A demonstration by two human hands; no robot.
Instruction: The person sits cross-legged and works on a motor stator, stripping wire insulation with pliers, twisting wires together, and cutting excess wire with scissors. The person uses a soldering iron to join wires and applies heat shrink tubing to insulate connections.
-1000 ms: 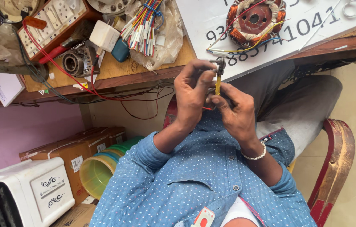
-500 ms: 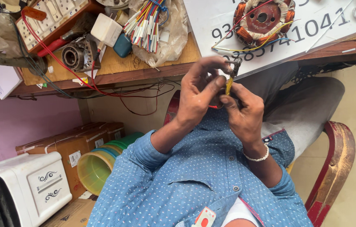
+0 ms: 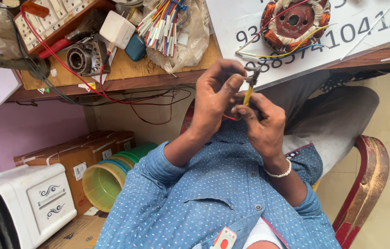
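Wound stator point(image 3: 295, 22), wire bundle point(image 3: 161, 25)

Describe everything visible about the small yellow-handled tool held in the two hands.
The small yellow-handled tool is slim, with a yellow grip below and a dark metal head, apparently plier-like, at the top. It stands nearly upright in front of the wooden workbench edge, above the lap. The left hand pinches it near the head; the right hand grips around the lower handle. A thin red wire shows between the hands. Whether the head is closed cannot be told.

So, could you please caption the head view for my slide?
Both hands, left and right, hold small yellow-handled pliers before a cluttered wooden workbench.
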